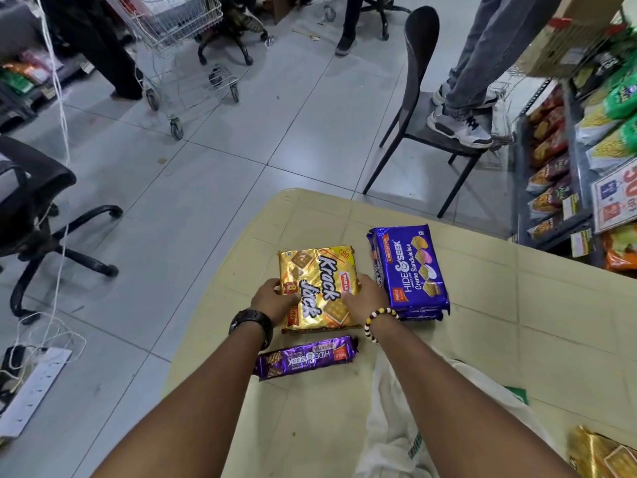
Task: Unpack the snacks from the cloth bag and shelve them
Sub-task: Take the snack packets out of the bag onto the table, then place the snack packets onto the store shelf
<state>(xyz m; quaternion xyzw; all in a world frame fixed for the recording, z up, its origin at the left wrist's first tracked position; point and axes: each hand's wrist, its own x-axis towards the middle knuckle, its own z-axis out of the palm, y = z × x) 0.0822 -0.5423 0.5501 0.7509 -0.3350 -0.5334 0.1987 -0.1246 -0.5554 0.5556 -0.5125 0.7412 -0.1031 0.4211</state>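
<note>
A gold Krack Jack pack (pixel 319 274) lies on the cream table (pixel 482 305). My left hand (pixel 274 300) grips its left edge and my right hand (pixel 365 296) grips its right edge, fingers curled on top. To the right lies a stack of blue Hide & Seek sandwich packs (pixel 412 270). A slim purple Hide & Seek pack (pixel 305 357) lies in front of the gold pack, between my forearms. The white cloth bag (pixel 389 426) lies crumpled under my right forearm. Another gold pack (pixel 601 457) shows at the bottom right corner.
Snack shelves (pixel 565 160) stand at the right. A person stands on a dark chair (pixel 424 98) beyond the table. A shopping trolley (pixel 182 56) and an office chair (pixel 38 208) occupy the tiled floor. A power strip (pixel 34 388) with cords lies at the left.
</note>
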